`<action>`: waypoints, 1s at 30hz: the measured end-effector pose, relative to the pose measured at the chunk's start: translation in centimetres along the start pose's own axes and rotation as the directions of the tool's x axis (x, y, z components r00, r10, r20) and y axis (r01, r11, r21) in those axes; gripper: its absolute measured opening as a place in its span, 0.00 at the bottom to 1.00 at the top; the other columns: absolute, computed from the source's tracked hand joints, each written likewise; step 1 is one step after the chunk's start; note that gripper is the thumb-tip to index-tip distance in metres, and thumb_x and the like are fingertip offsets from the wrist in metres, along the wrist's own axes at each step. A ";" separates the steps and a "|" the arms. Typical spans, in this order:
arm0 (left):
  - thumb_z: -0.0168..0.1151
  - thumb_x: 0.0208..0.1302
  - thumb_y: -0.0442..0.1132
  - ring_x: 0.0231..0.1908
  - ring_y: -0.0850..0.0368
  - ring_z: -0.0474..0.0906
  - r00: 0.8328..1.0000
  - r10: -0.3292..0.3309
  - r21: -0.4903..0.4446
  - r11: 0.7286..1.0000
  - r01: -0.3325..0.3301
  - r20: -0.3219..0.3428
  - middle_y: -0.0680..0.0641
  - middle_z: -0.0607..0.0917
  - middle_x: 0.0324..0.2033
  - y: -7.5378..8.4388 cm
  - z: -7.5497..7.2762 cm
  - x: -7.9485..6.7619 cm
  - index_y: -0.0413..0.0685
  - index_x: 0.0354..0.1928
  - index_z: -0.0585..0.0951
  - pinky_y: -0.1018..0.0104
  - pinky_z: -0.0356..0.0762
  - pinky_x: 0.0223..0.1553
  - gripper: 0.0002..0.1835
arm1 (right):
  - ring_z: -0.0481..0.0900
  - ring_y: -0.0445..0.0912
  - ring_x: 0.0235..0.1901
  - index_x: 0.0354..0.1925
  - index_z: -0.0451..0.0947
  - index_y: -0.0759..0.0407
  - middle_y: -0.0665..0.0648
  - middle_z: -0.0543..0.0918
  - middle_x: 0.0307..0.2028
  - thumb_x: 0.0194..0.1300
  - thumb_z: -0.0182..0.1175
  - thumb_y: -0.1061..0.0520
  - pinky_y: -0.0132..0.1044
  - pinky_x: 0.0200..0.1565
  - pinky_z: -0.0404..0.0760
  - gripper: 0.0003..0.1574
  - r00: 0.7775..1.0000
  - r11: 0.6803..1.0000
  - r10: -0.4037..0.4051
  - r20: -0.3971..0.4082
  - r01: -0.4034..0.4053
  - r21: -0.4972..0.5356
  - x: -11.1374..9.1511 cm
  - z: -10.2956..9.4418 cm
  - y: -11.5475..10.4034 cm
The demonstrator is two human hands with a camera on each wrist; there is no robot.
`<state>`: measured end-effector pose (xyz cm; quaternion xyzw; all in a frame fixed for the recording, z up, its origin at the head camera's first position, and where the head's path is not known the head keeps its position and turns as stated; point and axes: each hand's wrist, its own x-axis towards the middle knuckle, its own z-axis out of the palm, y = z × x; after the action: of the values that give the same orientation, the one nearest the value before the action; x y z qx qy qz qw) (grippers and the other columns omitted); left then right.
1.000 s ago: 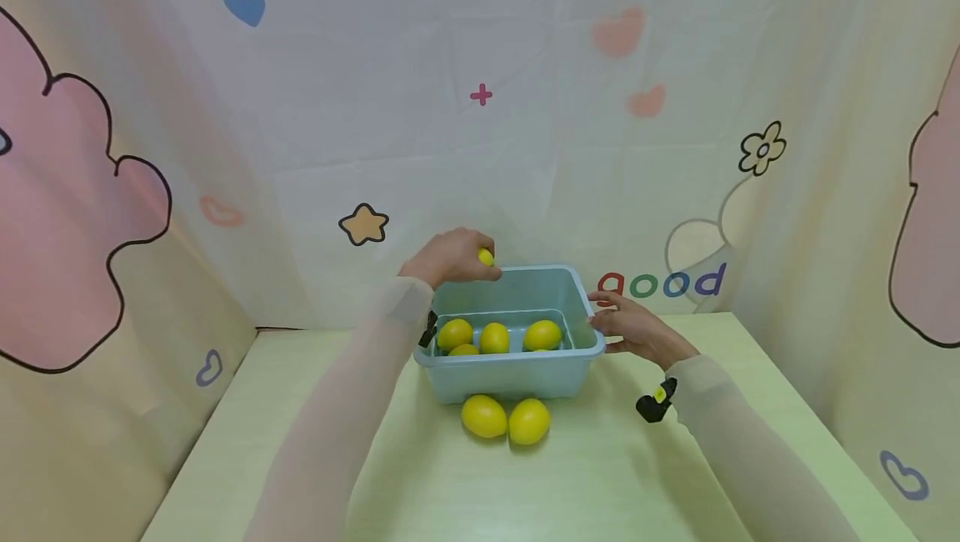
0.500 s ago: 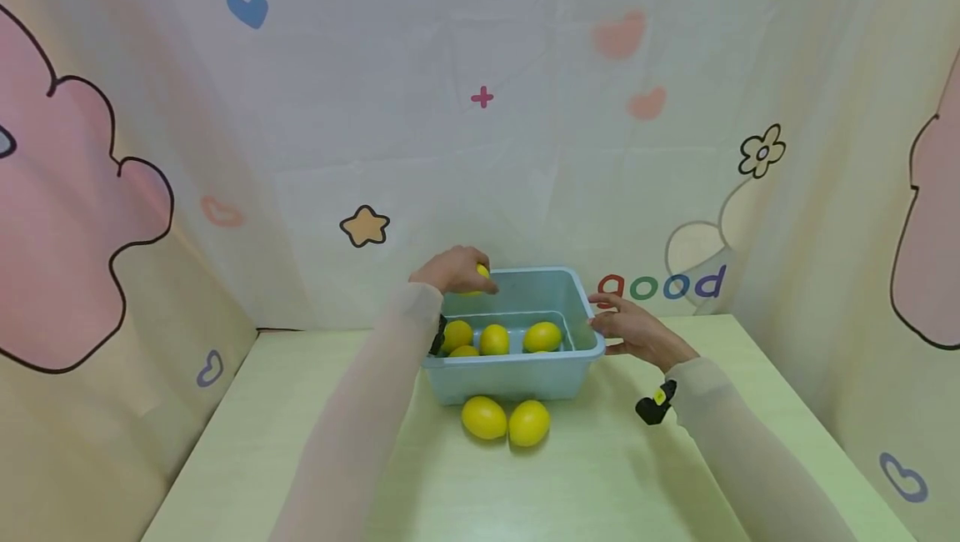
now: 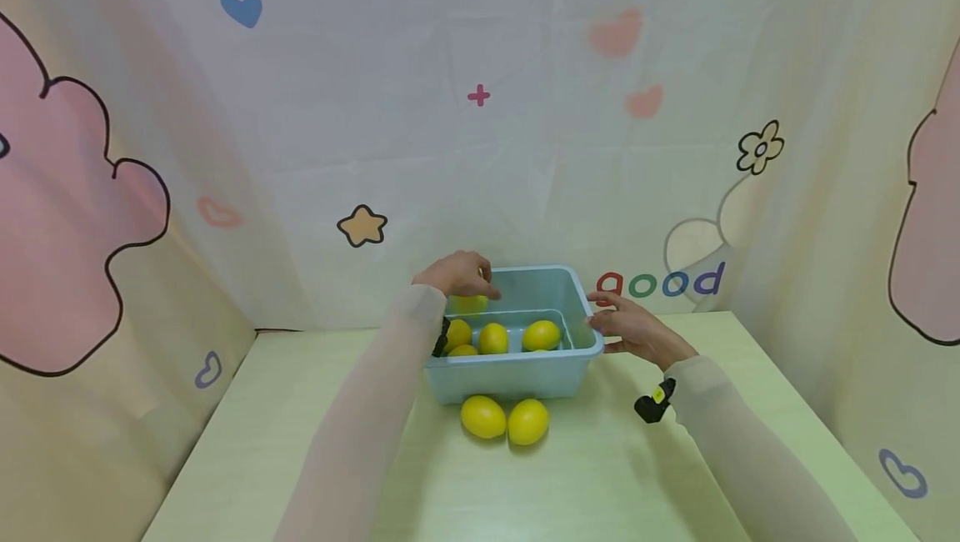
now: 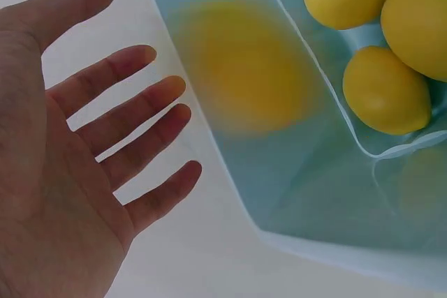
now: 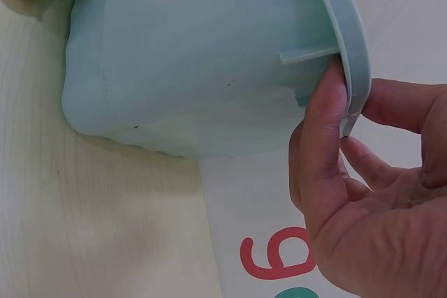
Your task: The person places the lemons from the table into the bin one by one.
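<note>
A light blue plastic bin (image 3: pixel 510 373) stands on the table with several yellow lemons (image 3: pixel 542 335) inside. Over its left back side is my left hand (image 3: pixel 456 273). In the left wrist view that hand's fingers are spread and hold nothing. A blurred lemon (image 4: pixel 244 68) drops along the bin's inner wall, apart from the fingertips. My right hand (image 3: pixel 639 330) holds the bin's right rim; the right wrist view shows one digit under the rim (image 5: pixel 356 54) and another against its outer edge. Two more lemons (image 3: pixel 483 417) lie side by side before the bin.
The pale wooden table (image 3: pixel 600 484) ends at a printed cloth backdrop (image 3: pixel 480 175) just behind the bin. Cloth also hangs on the left and right. A black wrist camera (image 3: pixel 654 402) sits at the right sleeve.
My left hand came down a little and to the right over the bin, then let go of its lemon, which now falls inside. The right hand stays at the rim.
</note>
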<state>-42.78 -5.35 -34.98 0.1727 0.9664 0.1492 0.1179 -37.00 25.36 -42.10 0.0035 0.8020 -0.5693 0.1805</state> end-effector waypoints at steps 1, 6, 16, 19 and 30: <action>0.64 0.59 0.61 0.51 0.52 0.75 1.000 0.007 0.002 1.000 -0.007 -0.004 0.52 0.79 0.57 0.0 0.0 0.0 0.59 0.51 0.80 0.51 0.78 0.54 0.23 | 0.72 0.59 0.58 0.75 0.51 0.51 0.69 0.64 0.67 0.71 0.54 0.57 0.40 0.47 0.84 0.40 1.000 1.000 0.001 -0.001 -0.001 0.002 0.0 0.0 0.0; 0.63 0.60 0.60 0.48 0.53 0.76 0.999 0.027 0.021 0.999 -0.027 -0.018 0.52 0.79 0.57 -0.2 -0.1 0.0 0.60 0.48 0.80 0.52 0.78 0.52 0.19 | 0.73 0.59 0.57 0.75 0.50 0.52 0.69 0.65 0.66 0.71 0.54 0.57 0.40 0.47 0.84 0.40 1.000 1.000 -0.002 -0.006 0.002 -0.005 -0.1 0.1 -0.1; 0.62 0.61 0.60 0.52 0.52 0.75 1.000 0.021 0.021 1.000 -0.022 0.007 0.51 0.79 0.58 -0.6 0.0 -0.4 0.60 0.53 0.79 0.51 0.77 0.55 0.22 | 0.74 0.57 0.56 0.75 0.50 0.52 0.69 0.66 0.66 0.70 0.54 0.57 0.40 0.47 0.84 0.41 1.000 1.000 -0.008 -0.006 0.008 -0.004 -0.1 0.1 0.0; 0.61 0.62 0.60 0.53 0.51 0.75 0.999 0.031 0.016 0.999 -0.031 0.009 0.50 0.79 0.58 -0.7 -0.1 -0.7 0.59 0.56 0.78 0.49 0.77 0.57 0.24 | 0.73 0.59 0.57 0.75 0.50 0.52 0.69 0.66 0.66 0.70 0.54 0.57 0.40 0.47 0.84 0.40 1.000 1.000 -0.013 -0.001 0.013 -0.002 -0.1 0.1 0.0; 0.59 0.62 0.61 0.59 0.50 0.73 0.998 0.054 0.046 0.997 -0.053 -0.020 0.49 0.76 0.64 -0.4 -0.6 -2.0 0.63 0.62 0.74 0.47 0.75 0.60 0.28 | 0.75 0.55 0.53 0.75 0.51 0.52 0.68 0.68 0.64 0.70 0.54 0.57 0.39 0.46 0.84 0.40 1.000 1.000 -0.019 -0.005 0.019 -0.008 -0.2 0.2 0.1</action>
<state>-41.27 -6.54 -34.20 0.1997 0.9658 0.1320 0.0996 -36.71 25.28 -42.14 -0.0033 0.8047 -0.5680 0.1729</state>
